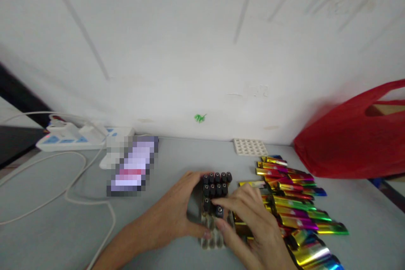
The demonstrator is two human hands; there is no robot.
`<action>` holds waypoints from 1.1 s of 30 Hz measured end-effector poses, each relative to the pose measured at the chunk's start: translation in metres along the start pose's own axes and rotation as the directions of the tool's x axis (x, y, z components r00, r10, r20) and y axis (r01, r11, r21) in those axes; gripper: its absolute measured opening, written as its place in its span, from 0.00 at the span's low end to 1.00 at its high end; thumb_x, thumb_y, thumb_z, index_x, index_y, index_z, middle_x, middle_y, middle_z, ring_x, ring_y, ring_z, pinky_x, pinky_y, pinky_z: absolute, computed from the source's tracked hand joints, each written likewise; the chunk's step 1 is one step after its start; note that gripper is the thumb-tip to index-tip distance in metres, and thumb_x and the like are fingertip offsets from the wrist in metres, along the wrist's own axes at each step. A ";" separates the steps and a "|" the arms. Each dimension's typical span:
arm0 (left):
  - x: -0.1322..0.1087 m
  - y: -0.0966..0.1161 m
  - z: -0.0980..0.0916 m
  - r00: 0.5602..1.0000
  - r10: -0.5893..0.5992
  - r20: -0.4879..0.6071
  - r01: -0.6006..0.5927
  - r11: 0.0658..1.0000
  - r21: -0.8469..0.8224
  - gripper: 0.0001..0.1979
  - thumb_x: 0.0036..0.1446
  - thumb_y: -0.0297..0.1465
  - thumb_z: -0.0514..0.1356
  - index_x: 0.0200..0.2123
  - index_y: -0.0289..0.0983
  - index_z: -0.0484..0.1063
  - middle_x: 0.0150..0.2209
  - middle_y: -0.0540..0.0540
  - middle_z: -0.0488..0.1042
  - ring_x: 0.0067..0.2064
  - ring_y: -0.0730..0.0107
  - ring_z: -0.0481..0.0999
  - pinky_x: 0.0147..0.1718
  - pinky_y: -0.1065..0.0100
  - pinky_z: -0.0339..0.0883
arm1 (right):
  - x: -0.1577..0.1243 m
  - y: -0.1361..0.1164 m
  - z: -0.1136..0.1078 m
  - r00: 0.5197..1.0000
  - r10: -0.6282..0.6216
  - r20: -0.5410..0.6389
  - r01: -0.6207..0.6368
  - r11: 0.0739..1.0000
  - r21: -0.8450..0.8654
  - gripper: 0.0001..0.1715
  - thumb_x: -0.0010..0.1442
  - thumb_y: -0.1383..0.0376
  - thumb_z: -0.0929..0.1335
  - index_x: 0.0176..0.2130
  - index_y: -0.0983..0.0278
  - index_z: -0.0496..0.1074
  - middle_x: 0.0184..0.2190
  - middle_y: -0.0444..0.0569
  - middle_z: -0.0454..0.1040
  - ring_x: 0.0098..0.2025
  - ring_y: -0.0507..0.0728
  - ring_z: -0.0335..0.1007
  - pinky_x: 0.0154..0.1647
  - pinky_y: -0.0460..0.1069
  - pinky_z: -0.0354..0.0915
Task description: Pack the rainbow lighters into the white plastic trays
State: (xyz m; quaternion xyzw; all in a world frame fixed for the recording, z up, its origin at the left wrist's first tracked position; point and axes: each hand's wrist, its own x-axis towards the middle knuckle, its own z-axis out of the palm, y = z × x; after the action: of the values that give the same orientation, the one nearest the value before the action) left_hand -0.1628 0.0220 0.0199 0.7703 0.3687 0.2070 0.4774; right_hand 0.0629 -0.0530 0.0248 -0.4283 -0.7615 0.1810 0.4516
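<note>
- Matte white plastered wall (pixel 177 50), scuffed with grey streaks, behind everything.
- Smooth grey tabletop (pixel 190 154) meeting the wall.
- Soft red fabric bag (pixel 348 143) with a looped handle, slumped at the right.
- Heap of glossy, metallic, multicoloured flattened tubes (pixel 297 198) fanned just right of the hands.
- Left hand (pixel 174 215), spread wide round the left side of a pale dimpled tray, thumb on its near part, fingers at the far corner, gripping it.
- Right hand (pixel 253 219), reaching over the tray, thumb and index finger narrowed on one black block with a round, pale-ringed top (pixel 219 211).
- White plastic power strip (pixel 68 139), blocky plugs in it, at the left; a thin, rubbery-looking white cable (pixel 113 219) curls nearby.
- Pixelated flat rectangle with a dark rim and violet face (pixel 134 166), near the strip.
- The pale dimpled tray (pixel 211 246), directly between both hands, rounded hollows bare at its near end.
- Off-white gridded tray (pixel 251 147) by the wall.
- Matching black ring-topped blocks (pixel 212 190), standing in rows at the dimpled tray's far end.
- Scribbly green mark (pixel 199 118) on the wall.
</note>
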 end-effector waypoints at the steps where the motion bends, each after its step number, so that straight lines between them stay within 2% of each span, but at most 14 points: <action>1: 0.000 0.001 0.000 1.000 0.001 -0.002 -0.001 1.000 -0.006 0.52 0.44 0.34 0.85 0.71 0.46 0.67 0.69 0.41 0.72 0.70 0.42 0.70 0.71 0.47 0.61 | 0.000 0.001 0.000 1.000 -0.004 0.005 0.004 1.000 -0.002 0.18 0.68 0.70 0.74 0.55 0.56 0.79 0.36 0.47 0.79 0.40 0.62 0.72 0.44 0.56 0.67; 9: 0.000 0.000 0.000 1.000 -0.007 -0.005 0.007 1.000 -0.012 0.52 0.43 0.34 0.85 0.70 0.46 0.68 0.68 0.42 0.73 0.70 0.41 0.70 0.72 0.49 0.61 | -0.003 0.006 0.000 0.999 -0.026 0.048 0.026 1.000 0.001 0.20 0.69 0.70 0.74 0.57 0.56 0.76 0.40 0.48 0.81 0.43 0.62 0.74 0.48 0.58 0.70; 16: 0.000 -0.002 0.000 1.000 -0.003 -0.006 0.003 1.000 0.007 0.53 0.43 0.35 0.85 0.70 0.46 0.67 0.69 0.40 0.71 0.71 0.40 0.69 0.72 0.46 0.60 | -0.006 0.004 0.001 0.999 0.032 0.011 -0.032 0.999 -0.004 0.25 0.70 0.69 0.74 0.62 0.51 0.73 0.39 0.45 0.80 0.43 0.60 0.76 0.43 0.53 0.73; 24: 0.000 -0.001 0.000 1.000 0.004 0.007 -0.004 1.000 0.002 0.54 0.42 0.28 0.85 0.71 0.48 0.66 0.69 0.43 0.71 0.70 0.45 0.70 0.71 0.49 0.61 | -0.007 0.003 0.000 0.998 0.060 -0.001 -0.060 0.998 -0.008 0.23 0.70 0.71 0.73 0.60 0.52 0.73 0.41 0.46 0.80 0.43 0.61 0.76 0.44 0.53 0.71; 27: 0.001 -0.003 0.000 1.000 -0.002 0.000 0.002 1.000 0.005 0.56 0.40 0.26 0.85 0.70 0.48 0.66 0.70 0.44 0.71 0.71 0.44 0.69 0.72 0.48 0.59 | -0.008 0.005 -0.001 0.985 0.136 -0.105 -0.146 0.984 -0.098 0.16 0.71 0.69 0.70 0.56 0.53 0.75 0.42 0.48 0.80 0.45 0.63 0.74 0.46 0.56 0.68; 30: 0.001 -0.006 0.000 1.000 -0.001 -0.001 0.002 1.000 0.012 0.56 0.40 0.25 0.85 0.70 0.50 0.66 0.69 0.45 0.71 0.71 0.45 0.68 0.72 0.49 0.58 | -0.010 0.009 -0.004 0.950 0.210 -0.232 -0.268 0.929 -0.255 0.09 0.72 0.67 0.69 0.49 0.55 0.76 0.43 0.49 0.79 0.46 0.66 0.72 0.47 0.58 0.64; 33: 0.000 -0.007 0.000 1.000 0.010 0.003 -0.010 1.000 0.012 0.55 0.42 0.26 0.85 0.70 0.50 0.66 0.69 0.46 0.71 0.71 0.47 0.68 0.72 0.50 0.58 | -0.010 0.014 -0.007 0.934 0.213 -0.288 -0.318 0.864 -0.391 0.06 0.70 0.68 0.68 0.44 0.57 0.74 0.41 0.49 0.78 0.46 0.66 0.70 0.47 0.59 0.62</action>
State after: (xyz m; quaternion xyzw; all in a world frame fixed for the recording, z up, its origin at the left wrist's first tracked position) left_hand -0.1652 0.0241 0.0131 0.7752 0.3655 0.2058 0.4724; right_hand 0.0776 -0.0537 0.0143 -0.6373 -0.6568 0.0168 0.4027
